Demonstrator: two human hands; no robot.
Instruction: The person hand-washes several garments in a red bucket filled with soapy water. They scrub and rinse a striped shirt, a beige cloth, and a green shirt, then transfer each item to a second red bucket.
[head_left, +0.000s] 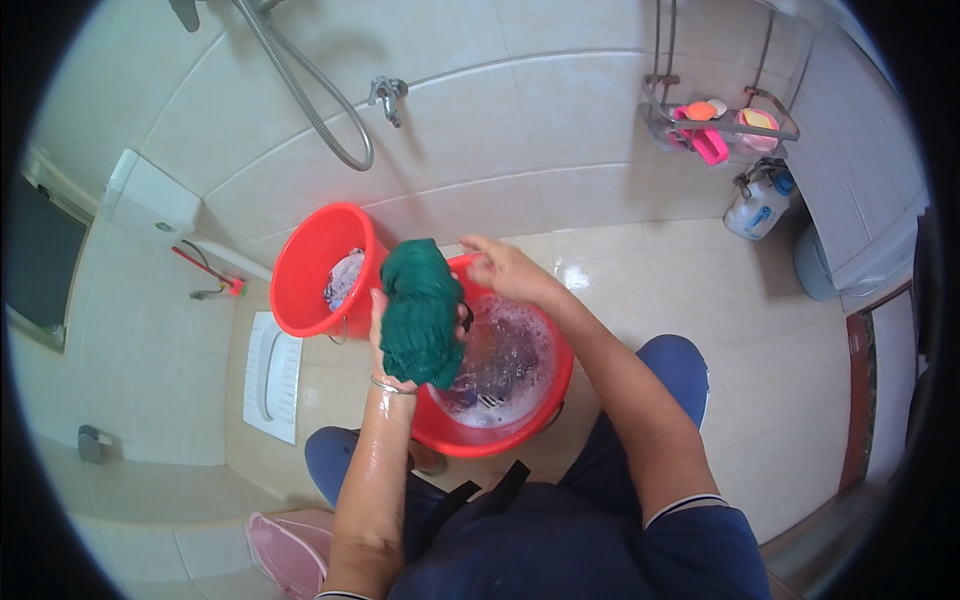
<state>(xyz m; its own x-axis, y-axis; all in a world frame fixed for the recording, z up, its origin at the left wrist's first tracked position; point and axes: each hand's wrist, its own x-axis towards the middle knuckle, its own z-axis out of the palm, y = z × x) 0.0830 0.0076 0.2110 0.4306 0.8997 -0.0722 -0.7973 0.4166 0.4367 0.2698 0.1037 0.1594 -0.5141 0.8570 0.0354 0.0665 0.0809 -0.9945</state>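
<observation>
A wet, bunched green cloth (420, 315) lies across the palm of my left hand (378, 337), whose fingers curl around its far side. My right hand (506, 268) hovers at the back rim of a red bucket (556, 397), slightly blurred, its fingers bent and holding nothing I can see. Sudsy water (517, 337) fills that bucket, with dark and striped fabric partly sunk in it. Left of the green cloth, a second red bucket (304, 262) leans a little in view and holds a pale patterned cloth (346, 279).
A squat toilet (271, 375) is set in the floor at left. On the back wall are a tap (388, 97) and a shower hose (315, 112). A rack (720, 124) carries soaps and a pink brush; a white bottle (757, 210) hangs below. A pink bin (292, 551) stands at lower left.
</observation>
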